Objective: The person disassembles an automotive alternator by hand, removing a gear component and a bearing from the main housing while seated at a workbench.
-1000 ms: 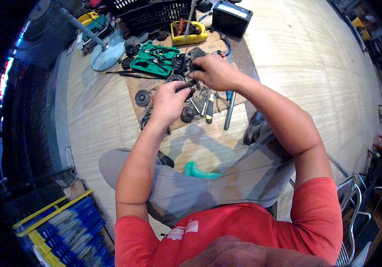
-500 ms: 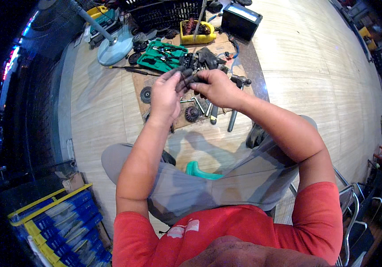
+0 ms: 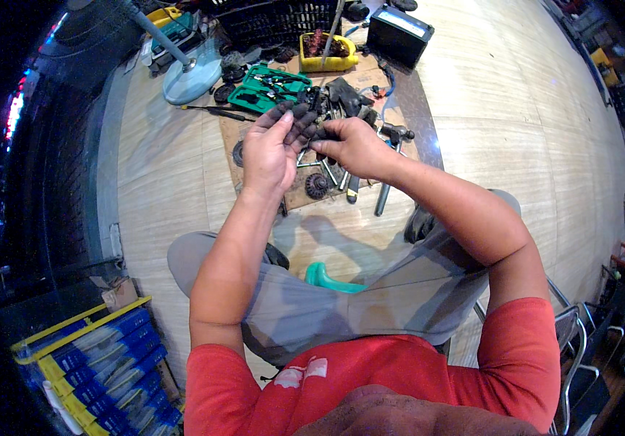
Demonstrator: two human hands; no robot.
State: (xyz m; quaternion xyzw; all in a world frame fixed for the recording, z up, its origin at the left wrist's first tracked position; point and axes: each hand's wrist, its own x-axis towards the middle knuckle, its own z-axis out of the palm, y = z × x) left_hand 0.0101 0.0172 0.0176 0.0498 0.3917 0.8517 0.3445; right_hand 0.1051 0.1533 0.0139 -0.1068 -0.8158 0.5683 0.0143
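My left hand (image 3: 272, 151) is raised over the work board, palm turned up and blackened fingers apart. Close against its fingertips, my right hand (image 3: 356, 149) pinches thumb and forefinger together; what is between them is too small to make out. Beneath the hands, a dark toothed gear (image 3: 317, 186) lies on the brown board (image 3: 299, 198) among metal wrenches. A hammer (image 3: 383, 196) rests right of them, its head farther away. Beyond the hands sits an opened green tool case (image 3: 254, 98) with black tools inside. Dark gloves (image 3: 345, 94) lie beside it.
A yellow cut-open container (image 3: 327, 64) of reddish-brown parts stands behind the board, before a black crate (image 3: 276, 25). A black battery (image 3: 399, 36) is at far right, a round stand base (image 3: 192, 76) at far left. Blue bins (image 3: 109, 370) are near left.
My left hand's fingers have spread and its thumb has lifted away from the right fingertips. The right hand keeps its pinch. The view has shifted slightly.
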